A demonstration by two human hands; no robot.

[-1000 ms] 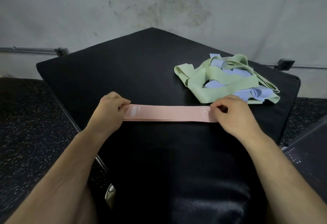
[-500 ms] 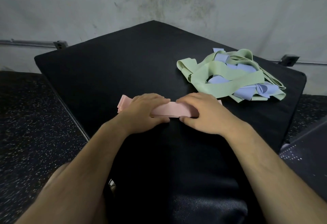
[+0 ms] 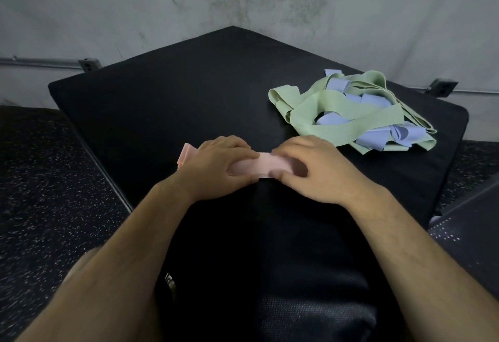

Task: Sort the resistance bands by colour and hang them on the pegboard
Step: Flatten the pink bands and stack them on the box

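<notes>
Pink elastic band [image 3: 266, 165], folded — both hands pinching it.
Left hand [image 3: 218, 165] and right hand [image 3: 316, 171] sit close together; green-and-lilac band tangle [image 3: 351, 115] lies beyond the right grip.

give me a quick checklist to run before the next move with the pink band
1. Grip on the pink band: ok. The left hand and the right hand both pinch it on the mat.
2. Fold neat and flat: cannot tell. The hands cover most of it, and one end pokes out past the left hand.
3. Pink band free of the pile: ok. It lies apart from the green bands.
4. Other colours sorted: not ok. The green bands and blue bands are tangled in one heap.
5. Pegboard within reach: cannot tell. None is in view.
</notes>
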